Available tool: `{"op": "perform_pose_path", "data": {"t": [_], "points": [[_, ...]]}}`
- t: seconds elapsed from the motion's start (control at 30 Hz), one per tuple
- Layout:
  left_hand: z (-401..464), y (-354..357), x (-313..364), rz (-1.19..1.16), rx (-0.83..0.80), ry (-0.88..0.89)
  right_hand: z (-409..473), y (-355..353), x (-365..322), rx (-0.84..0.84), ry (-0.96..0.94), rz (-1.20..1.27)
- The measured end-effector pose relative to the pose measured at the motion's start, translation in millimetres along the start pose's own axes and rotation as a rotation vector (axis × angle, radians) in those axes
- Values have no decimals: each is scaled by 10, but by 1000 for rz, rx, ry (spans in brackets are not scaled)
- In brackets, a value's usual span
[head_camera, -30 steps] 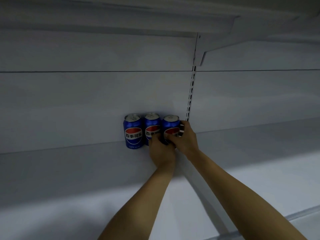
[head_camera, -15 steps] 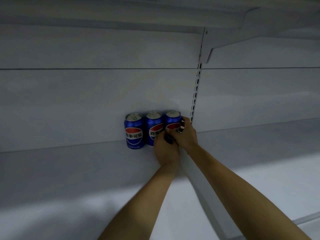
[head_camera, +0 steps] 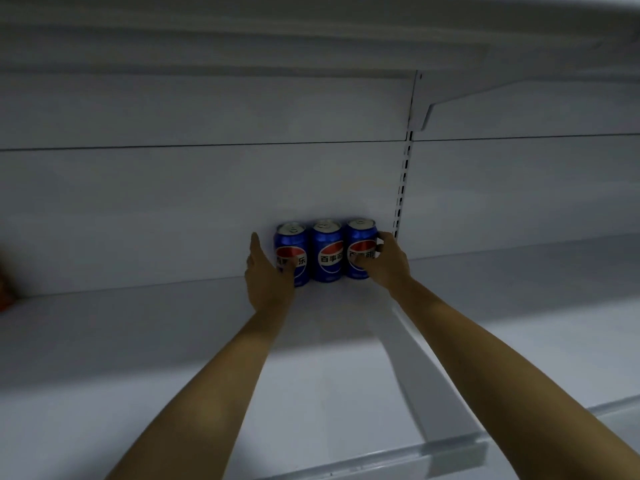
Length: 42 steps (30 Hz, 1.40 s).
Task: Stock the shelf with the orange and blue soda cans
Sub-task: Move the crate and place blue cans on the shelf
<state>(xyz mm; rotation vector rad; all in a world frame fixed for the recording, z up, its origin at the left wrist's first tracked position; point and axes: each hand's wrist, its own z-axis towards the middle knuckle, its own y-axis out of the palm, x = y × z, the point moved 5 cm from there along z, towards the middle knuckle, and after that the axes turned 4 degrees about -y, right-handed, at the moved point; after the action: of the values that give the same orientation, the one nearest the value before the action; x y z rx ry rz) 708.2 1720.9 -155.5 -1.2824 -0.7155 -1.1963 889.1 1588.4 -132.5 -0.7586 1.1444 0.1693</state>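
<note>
Three blue soda cans stand upright side by side against the back wall of the white shelf (head_camera: 173, 334). My left hand (head_camera: 268, 275) lies at the left blue can (head_camera: 291, 244), fingers straight along its left side and thumb across its front. The middle blue can (head_camera: 327, 252) stands untouched between the two hands. My right hand (head_camera: 384, 263) grips the right blue can (head_camera: 360, 242), fingers curled round its right side and thumb on its label. No orange can shows plainly.
A slotted upright (head_camera: 401, 188) runs up the back wall just right of the cans. A white divider (head_camera: 426, 375) crosses the shelf beneath my right forearm. A shelf bracket (head_camera: 450, 102) hangs overhead. An orange blur (head_camera: 4, 289) shows at the far left edge.
My left hand has moved left from the middle and right cans to the left can, and its fingers have straightened. The right hand stays on the right can. The view has shifted.
</note>
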Motion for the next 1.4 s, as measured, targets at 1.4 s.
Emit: {"op": "perform_pose_path", "data": {"t": [1.4], "points": [[-693,-1119,428,983,-323,412,-1345,51,-797,-360,-299,-704]]}}
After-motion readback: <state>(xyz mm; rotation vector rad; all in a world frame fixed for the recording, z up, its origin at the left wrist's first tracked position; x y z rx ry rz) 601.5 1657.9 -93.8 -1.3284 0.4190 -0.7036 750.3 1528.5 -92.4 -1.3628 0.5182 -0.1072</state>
